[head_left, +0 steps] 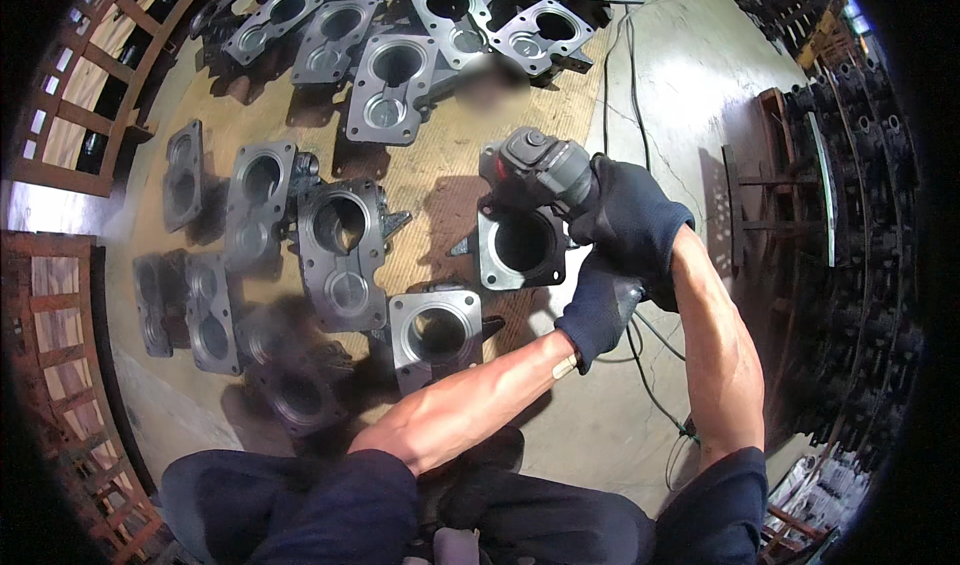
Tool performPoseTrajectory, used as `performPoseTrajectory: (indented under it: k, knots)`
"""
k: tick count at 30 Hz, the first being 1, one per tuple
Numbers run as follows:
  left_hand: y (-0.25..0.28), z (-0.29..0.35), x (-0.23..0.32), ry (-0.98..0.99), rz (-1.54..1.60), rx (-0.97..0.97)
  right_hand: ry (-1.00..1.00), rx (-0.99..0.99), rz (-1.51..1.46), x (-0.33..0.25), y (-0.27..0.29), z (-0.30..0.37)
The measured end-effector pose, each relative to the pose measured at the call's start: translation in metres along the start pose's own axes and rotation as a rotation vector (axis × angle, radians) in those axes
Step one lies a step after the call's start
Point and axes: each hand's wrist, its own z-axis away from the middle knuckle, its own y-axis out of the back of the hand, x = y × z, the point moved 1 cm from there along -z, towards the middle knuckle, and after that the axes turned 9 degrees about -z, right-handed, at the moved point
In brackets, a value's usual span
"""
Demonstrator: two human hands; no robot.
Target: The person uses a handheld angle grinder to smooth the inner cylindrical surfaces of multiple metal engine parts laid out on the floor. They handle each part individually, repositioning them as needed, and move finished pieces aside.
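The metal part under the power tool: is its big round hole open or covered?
Open. The metal part shows a dark hollow inside its rim, and no cap over it.

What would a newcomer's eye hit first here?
The grey power tool right of centre, gripped by the dark-gloved right hand over a bored metal casting. Then the other grey castings, spread over the tan surface from the top to the lower left. Last, the dark parts massed along the right side.

1 head-worn fisheye view, facing down, near
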Motion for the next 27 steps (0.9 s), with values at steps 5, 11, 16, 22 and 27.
performPoseTrajectory:
  k: [5,11,16,22,27]
  knots:
    - [-0.010,0.008,0.018,-0.066,-0.572,0.187,0.034,0.057,-0.021,0.012,-0.004,0.000]
    - [0.027,-0.006,-0.002,-0.055,-0.145,0.082,0.093,0.041,-0.049,-0.006,-0.009,-0.012]
    - [-0.012,0.011,0.022,0.099,-0.207,0.131,0.009,0.000,-0.031,0.007,-0.008,0.005]
    - [-0.015,-0.004,0.031,0.038,-0.494,0.103,-0.053,0.105,-0.144,0.030,0.000,-0.002]
    - [-0.007,-0.003,0.049,0.126,-0.936,0.020,0.008,0.066,-0.090,0.014,0.000,-0.008]
